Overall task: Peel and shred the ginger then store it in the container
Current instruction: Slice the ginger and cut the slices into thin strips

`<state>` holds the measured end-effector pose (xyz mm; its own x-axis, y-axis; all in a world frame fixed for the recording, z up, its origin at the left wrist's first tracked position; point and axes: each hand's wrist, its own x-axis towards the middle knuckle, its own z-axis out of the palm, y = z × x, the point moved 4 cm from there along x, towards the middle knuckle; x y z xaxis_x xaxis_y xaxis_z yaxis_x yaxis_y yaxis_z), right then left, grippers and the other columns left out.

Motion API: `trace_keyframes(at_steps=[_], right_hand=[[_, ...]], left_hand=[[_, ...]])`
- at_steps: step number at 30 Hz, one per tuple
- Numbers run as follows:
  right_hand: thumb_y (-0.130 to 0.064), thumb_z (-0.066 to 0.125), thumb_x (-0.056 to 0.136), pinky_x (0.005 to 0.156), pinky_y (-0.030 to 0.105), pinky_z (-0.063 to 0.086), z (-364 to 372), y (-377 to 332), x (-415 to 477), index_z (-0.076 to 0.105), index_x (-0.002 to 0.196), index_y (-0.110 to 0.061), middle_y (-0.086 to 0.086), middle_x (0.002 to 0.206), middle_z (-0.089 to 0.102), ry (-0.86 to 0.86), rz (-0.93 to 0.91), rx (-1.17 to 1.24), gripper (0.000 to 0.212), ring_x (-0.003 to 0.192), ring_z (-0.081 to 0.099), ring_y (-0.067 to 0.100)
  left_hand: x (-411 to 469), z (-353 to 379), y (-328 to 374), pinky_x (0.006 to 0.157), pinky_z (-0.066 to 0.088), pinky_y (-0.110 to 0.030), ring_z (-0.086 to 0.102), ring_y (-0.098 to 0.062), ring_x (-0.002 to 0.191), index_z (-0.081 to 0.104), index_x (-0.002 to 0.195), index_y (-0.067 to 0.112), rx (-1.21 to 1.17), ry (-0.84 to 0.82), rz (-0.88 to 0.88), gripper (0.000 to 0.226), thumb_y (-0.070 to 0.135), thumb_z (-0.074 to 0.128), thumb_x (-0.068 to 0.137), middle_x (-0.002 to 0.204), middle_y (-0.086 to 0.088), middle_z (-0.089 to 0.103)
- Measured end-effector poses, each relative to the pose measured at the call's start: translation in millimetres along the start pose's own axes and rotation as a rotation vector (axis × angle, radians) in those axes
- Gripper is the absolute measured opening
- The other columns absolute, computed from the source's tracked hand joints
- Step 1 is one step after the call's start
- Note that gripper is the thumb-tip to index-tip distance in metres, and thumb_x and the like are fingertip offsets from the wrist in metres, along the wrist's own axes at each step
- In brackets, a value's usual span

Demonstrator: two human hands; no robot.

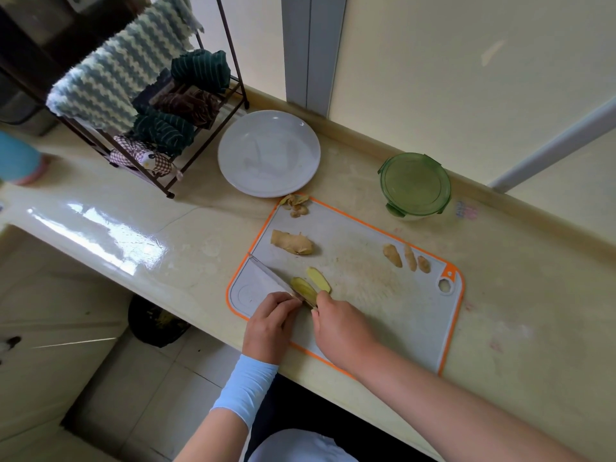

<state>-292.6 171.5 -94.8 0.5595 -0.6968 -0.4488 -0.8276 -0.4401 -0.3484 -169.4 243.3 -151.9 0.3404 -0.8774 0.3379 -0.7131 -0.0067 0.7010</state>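
Here, on the cutting board (pixel 366 311): left hand (pixel 270 323) wrapped round the handle of a knife (pixel 271 278), blade running far-left, its near end against a peeled ginger piece (pixel 302 289). Right hand (pixel 335 325) pinches that piece at its near end. Second peeled slice (pixel 319 279) just right of it. Unpeeled ginger chunk (pixel 291 242) farther back; three small knobs (pixel 410 258) at the right; peelings (pixel 295 205) on the far-left corner. Lidded green container (pixel 415 185) beyond the far edge, white plate (pixel 268 153) to its left.
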Motion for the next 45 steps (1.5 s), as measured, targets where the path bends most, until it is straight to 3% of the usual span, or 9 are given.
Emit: trace_keyframes(at_steps=[11,16,31,36,40,45], right_hand=[[-0.029,0.036,0.104,0.058,0.033,0.034,-7.8,14.4,-22.9,0.034,0.094,-0.017,0.009,0.092,0.063,-0.023,0.031,0.0,0.016,0.083,0.063,0.029],[-0.03,0.034,0.104,0.057,0.033,0.032,-14.9,13.2,-34.5,0.031,0.092,-0.018,0.004,0.081,0.056,0.008,0.019,0.003,0.018,0.076,0.06,0.028],[-0.023,0.039,0.102,0.056,0.033,0.034,-12.8,14.4,-35.5,0.034,0.091,-0.018,0.006,0.088,0.064,-0.006,0.037,-0.059,0.013,0.082,0.065,0.027],[-0.017,0.044,0.097,0.047,0.031,0.027,-11.1,13.7,-29.9,0.034,0.091,-0.017,0.006,0.086,0.063,-0.026,0.03,-0.086,0.012,0.079,0.064,0.027],[-0.017,0.046,0.097,0.059,0.032,0.032,-12.4,8.4,-23.8,0.036,0.094,-0.018,0.01,0.094,0.065,-0.021,0.021,-0.097,0.011,0.086,0.065,0.03],[-0.018,0.046,0.098,0.059,0.032,0.033,-12.7,4.6,-19.1,0.043,0.1,-0.016,0.011,0.097,0.065,-0.026,0.031,-0.075,0.004,0.089,0.065,0.029]], left_hand=[[-0.6,1.1,-2.0,0.077,0.054,-0.023,0.065,-0.013,0.086,0.074,0.09,0.006,-0.014,0.013,0.011,0.009,0.001,0.072,0.083,0.099,0.0,0.062],[-1.0,0.7,-1.7,0.079,0.051,-0.017,0.063,-0.011,0.087,0.074,0.089,0.007,-0.019,0.018,0.009,0.006,0.004,0.07,0.086,0.099,0.002,0.061],[-1.5,1.1,-3.2,0.08,0.051,-0.018,0.063,-0.012,0.086,0.073,0.088,0.005,-0.018,0.032,0.014,0.008,0.008,0.066,0.09,0.096,-0.002,0.064],[-0.7,1.6,-3.5,0.082,0.05,-0.016,0.062,-0.011,0.086,0.074,0.087,0.004,-0.014,0.028,0.02,0.005,0.003,0.069,0.085,0.095,-0.002,0.064],[-0.6,2.9,-5.1,0.082,0.049,-0.015,0.063,-0.011,0.087,0.074,0.087,0.004,-0.019,0.018,0.009,0.01,-0.004,0.073,0.082,0.096,-0.002,0.063],[-0.9,1.8,-4.0,0.085,0.048,-0.014,0.063,-0.01,0.088,0.073,0.088,0.005,-0.018,0.012,0.012,0.01,-0.003,0.071,0.082,0.097,-0.001,0.064]])
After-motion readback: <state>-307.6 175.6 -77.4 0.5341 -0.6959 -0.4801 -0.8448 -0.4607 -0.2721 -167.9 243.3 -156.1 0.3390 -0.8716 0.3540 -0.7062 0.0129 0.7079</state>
